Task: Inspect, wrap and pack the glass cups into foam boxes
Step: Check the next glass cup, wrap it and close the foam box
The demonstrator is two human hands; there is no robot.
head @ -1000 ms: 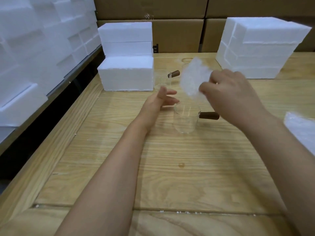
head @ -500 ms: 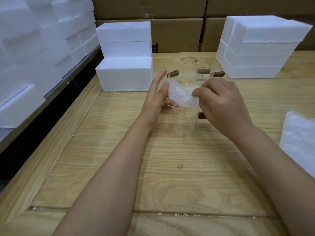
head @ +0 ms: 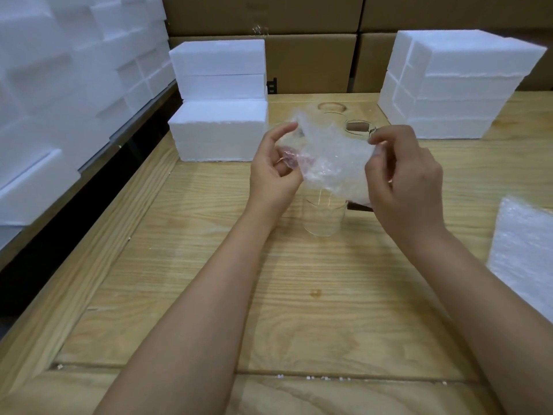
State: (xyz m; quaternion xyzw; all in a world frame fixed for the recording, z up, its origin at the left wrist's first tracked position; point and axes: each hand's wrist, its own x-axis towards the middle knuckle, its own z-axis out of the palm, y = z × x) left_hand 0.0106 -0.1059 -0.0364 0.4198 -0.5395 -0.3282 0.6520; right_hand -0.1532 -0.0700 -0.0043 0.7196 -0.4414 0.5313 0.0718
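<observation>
Bubble wrap, pinched at its edges by left hand and right hand, hangs spread just above the upright glass cup on the worktop; both grips equally near.

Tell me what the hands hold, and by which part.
Both hold one bubble wrap sheet over the glass cup: the left hand pinches its left edge, the right hand its right edge. The cup stands unheld.

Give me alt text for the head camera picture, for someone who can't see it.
A person's left hand and right hand hold a bubble wrap sheet open over a clear glass cup standing on a wooden table. White foam boxes stand left and right, with cardboard boxes behind and more bubble wrap at the right edge.
</observation>
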